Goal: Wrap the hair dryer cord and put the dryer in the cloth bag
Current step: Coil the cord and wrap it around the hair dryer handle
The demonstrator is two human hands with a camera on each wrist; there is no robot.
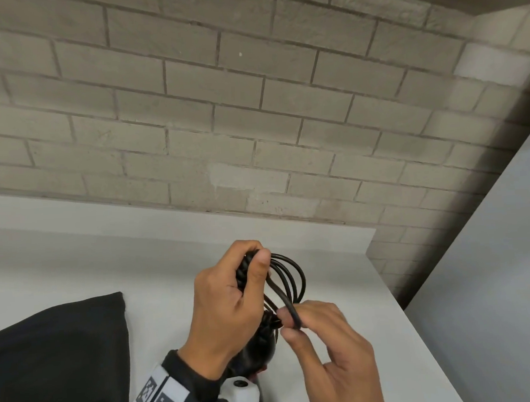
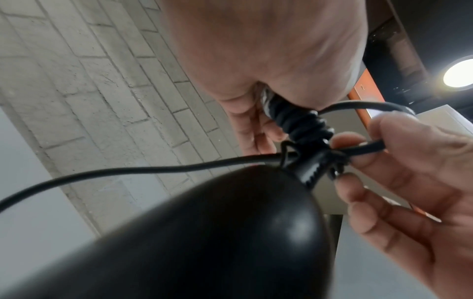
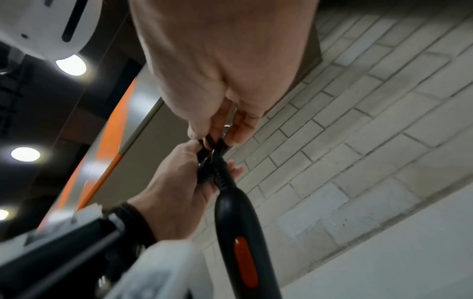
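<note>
Over the table, my left hand [image 1: 254, 256] grips a bundle of black cord loops [image 1: 292, 276], with part of the cord wound tightly round the bundle. The black hair dryer [image 1: 259, 351] hangs just under that hand, mostly hidden by it. My right hand [image 1: 290, 322] pinches one strand of cord between thumb and forefinger beside the dryer's ribbed cord end. In the left wrist view the dryer body [image 2: 217, 232] fills the foreground and a loose strand of cord [image 2: 128, 171] trails left. The right wrist view shows the dryer handle [image 3: 238, 222] with an orange-red switch [image 3: 245, 263]. The black cloth bag [image 1: 56, 350] lies at the left.
A white table [image 1: 339, 289] runs below the hands, its right edge close to my right hand. A grey brick wall [image 1: 253, 124] stands behind it. A white panel [image 1: 506, 265] rises on the right.
</note>
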